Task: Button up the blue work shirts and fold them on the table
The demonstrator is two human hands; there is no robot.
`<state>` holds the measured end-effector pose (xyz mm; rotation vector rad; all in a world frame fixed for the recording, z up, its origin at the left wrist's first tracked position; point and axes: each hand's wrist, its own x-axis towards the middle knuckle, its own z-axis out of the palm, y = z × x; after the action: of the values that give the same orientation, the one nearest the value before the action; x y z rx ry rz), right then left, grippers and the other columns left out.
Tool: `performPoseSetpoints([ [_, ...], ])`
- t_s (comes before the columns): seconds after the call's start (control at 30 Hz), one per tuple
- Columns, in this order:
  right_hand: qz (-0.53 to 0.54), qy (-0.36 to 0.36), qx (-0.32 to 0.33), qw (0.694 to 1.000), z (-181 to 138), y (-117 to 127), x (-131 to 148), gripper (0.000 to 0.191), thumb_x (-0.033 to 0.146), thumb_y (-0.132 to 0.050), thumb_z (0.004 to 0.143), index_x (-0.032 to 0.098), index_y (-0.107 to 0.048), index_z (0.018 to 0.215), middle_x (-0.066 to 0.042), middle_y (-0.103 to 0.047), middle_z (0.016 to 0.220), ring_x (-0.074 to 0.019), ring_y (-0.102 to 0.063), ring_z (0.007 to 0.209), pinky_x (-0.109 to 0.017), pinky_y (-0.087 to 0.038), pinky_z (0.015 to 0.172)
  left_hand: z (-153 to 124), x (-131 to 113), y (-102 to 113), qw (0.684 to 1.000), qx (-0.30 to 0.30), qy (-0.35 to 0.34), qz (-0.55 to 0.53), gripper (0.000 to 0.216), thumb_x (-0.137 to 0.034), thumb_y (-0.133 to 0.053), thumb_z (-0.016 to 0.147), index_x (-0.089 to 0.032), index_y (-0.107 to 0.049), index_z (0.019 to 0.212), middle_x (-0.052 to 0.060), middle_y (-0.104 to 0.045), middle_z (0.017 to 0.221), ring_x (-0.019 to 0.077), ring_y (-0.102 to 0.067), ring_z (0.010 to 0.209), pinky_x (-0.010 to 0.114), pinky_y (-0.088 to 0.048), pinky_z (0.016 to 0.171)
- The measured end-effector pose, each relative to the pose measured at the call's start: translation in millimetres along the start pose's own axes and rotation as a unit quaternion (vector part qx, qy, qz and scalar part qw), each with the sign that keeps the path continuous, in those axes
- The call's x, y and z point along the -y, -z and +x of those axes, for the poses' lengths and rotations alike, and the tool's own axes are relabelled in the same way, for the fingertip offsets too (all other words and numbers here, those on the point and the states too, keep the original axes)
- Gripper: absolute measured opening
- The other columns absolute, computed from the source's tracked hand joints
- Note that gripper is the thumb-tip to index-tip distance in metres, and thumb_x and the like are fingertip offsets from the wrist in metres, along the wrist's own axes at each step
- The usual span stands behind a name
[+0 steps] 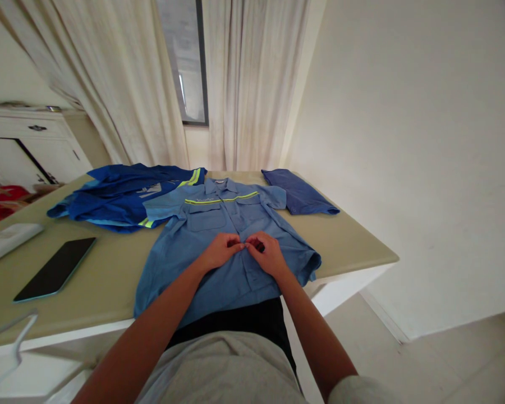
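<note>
A blue short-sleeved work shirt lies front side up on the table, its collar at the far end and its hem hanging over the near edge. Across its chest runs a yellow stripe above two flap pockets. My left hand and my right hand meet at the middle of the front placket. Both have thumb and fingers pinched on the shirt's cloth, the fingertips nearly touching. Whether a button sits between them is too small to make out.
Behind the shirt on the left lies a heap of darker blue clothing with reflective bands. Folded navy cloth rests at the back right. A dark tablet, a white object and a hanger are on the left. A wall rises at right.
</note>
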<state>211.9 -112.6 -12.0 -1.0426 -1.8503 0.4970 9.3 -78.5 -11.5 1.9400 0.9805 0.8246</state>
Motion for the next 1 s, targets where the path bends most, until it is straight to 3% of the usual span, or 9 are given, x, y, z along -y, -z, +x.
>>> performPoseSetpoints([
  [0.23,-0.036,0.02,0.01,0.999,-0.5,2.6,5.2,0.008,0.024,-0.062,0.097,0.022,-0.068,0.092,-0.002,-0.067,0.086,-0.0168,-0.063,0.077,-0.027,-0.049,0.071,-0.5,0.3,-8.1,0.999,-0.027,-0.008,0.02,0.03,-0.043,-0.064,0.087,-0.018,-0.059,0.071,-0.003,-0.055,0.065,0.0131,-0.049,0.063,0.026,-0.036,0.06],
  [0.4,-0.059,0.042,0.006,0.997,-2.0,2.6,5.6,0.009,0.022,-0.058,0.099,0.023,-0.066,0.096,-0.003,-0.067,0.089,-0.0176,-0.063,0.079,-0.028,-0.05,0.074,1.7,1.2,-4.8,1.0,0.008,-0.004,-0.025,0.034,-0.049,-0.061,0.089,-0.019,-0.057,0.074,-0.004,-0.051,0.067,0.0132,-0.048,0.065,0.026,-0.036,0.061],
  [0.6,-0.091,0.037,0.0,0.995,-2.5,0.2,5.1,0.007,0.018,-0.061,0.093,0.023,-0.066,0.092,-0.002,-0.067,0.086,-0.0172,-0.064,0.078,-0.027,-0.049,0.075,1.4,-1.7,-1.2,1.0,0.02,-0.005,-0.002,0.032,-0.046,-0.056,0.091,-0.019,-0.056,0.072,-0.004,-0.049,0.066,0.0132,-0.045,0.065,0.027,-0.034,0.061],
  [1.0,-0.125,0.036,0.03,0.991,-4.3,-3.5,2.1,0.008,0.017,-0.062,0.093,0.023,-0.066,0.097,-0.002,-0.069,0.088,-0.0168,-0.065,0.078,-0.026,-0.049,0.075,-0.2,-6.2,-10.4,0.995,-0.052,-0.033,0.083,0.018,-0.025,-0.06,0.08,-0.021,-0.048,0.068,-0.004,-0.05,0.065,0.0134,-0.047,0.065,0.027,-0.033,0.063],
])
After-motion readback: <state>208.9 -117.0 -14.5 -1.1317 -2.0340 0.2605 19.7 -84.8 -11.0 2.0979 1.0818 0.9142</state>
